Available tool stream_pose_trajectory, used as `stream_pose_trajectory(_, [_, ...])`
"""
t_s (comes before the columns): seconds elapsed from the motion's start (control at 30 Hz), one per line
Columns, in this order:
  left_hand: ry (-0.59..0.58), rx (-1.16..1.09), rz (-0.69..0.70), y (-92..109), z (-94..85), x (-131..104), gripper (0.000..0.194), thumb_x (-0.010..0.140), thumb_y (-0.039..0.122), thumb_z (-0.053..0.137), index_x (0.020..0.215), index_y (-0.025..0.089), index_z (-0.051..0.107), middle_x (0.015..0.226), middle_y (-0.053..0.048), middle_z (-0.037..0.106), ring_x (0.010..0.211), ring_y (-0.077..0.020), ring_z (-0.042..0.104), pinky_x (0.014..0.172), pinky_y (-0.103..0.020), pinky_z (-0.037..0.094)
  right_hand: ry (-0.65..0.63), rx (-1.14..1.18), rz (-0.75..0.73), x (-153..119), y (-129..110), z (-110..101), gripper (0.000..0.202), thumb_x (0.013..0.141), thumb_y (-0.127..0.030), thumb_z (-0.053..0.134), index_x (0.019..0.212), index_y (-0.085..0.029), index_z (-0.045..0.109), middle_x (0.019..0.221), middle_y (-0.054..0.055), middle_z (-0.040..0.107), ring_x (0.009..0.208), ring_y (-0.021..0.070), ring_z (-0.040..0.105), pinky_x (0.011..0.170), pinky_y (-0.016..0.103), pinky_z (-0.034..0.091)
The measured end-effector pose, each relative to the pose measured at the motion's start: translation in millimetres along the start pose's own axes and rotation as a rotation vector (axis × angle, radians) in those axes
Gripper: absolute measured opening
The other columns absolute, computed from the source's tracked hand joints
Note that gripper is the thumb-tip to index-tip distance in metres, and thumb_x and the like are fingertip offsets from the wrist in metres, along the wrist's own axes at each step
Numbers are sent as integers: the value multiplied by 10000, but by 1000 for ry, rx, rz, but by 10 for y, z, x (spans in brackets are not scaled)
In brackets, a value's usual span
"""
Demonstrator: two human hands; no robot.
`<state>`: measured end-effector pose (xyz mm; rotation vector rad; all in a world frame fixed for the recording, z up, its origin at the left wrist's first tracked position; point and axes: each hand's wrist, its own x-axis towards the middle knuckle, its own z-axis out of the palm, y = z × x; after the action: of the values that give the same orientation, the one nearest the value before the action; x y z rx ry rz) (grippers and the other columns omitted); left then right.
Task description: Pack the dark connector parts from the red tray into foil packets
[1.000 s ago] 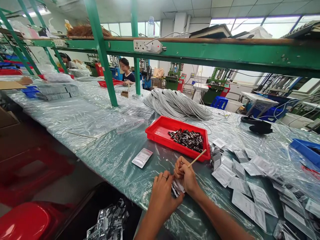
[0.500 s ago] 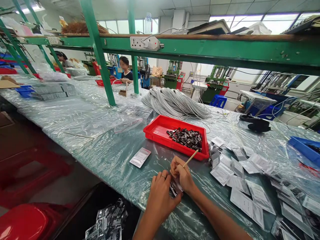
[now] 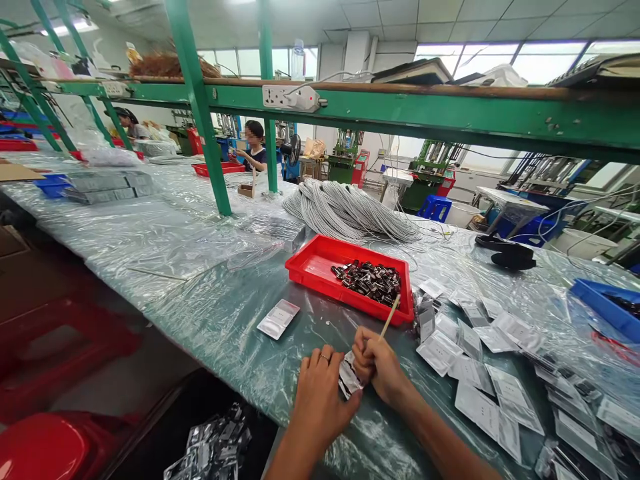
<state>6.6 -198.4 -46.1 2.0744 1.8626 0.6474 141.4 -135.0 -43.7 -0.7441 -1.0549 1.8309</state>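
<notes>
My right hand is closed in a fist around a thin pale stick, its upper end pointing towards the red tray. Under that fist lies a small silver-and-dark packet, partly covered by both hands. My left hand steadies the packet, fingers along its left side and thumb at its lower edge. A flat silver packet rests apart to the left. Many small dark, shiny pieces fill the tray's right part.
Several silver packets are spread on the right, near a blue tray. Behind the red tray sits a coil of grey cable. A green shelf frame crosses the table. More packets lie below the front edge. A co-worker sits beyond.
My right fist has moved slightly right and down, and the stick has turned more upright. More of the packet's silver face shows between my hands. The camera view has shifted a little.
</notes>
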Motion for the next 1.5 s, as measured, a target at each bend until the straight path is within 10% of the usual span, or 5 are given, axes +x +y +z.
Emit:
stream_pose_trajectory(0.47, [52, -37, 3, 145, 263, 173, 334, 767, 309, 651, 1065, 164, 609, 1120, -105, 578, 1068, -314, 523, 924, -467, 406, 90, 85, -199, 343, 49, -51, 116, 607, -173, 491, 624, -229, 390, 468, -115, 240, 412, 70, 98, 397, 221, 87])
stream_pose_trajectory(0.97, [93, 17, 45, 129, 317, 124, 354, 787, 327, 637, 1108, 179, 641, 1096, -99, 598, 1030, -306, 532, 900, -458, 413, 99, -167, -47, -129, 8, -172, 74, 670, -214, 463, 628, -231, 405, 498, -94, 287, 430, 89, 154, 415, 243, 130])
stream_pose_trajectory(1.1, [200, 104, -21, -157, 106, 226, 588, 777, 343, 664, 1314, 147, 526, 1249, -135, 571, 1161, -326, 491, 995, -478, 371, 179, -170, -173, -104, -76, -202, 68, 688, -239, 504, 660, -230, 443, 531, -91, 262, 463, 99, 176, 450, 250, 145])
stream_pose_trajectory(1.27, [369, 180, -187, -890, -467, 444, 398, 893, 321, 495, 1251, 167, 576, 1237, -133, 578, 1149, -286, 531, 976, -449, 418, 154, -504, -294, -161, -114, -163, 72, 782, -280, 520, 742, -224, 540, 594, -49, 364, 549, 141, 296, 522, 280, 244])
stream_pose_trajectory(1.5, [201, 269, -126, -1336, -699, 290, 395, 858, 315, 503, 1195, 159, 640, 1163, -125, 647, 1088, -278, 606, 930, -411, 482, 144, -558, -303, -159, -76, -188, 107, 820, -302, 512, 769, -224, 566, 594, -48, 363, 557, 147, 305, 541, 289, 263])
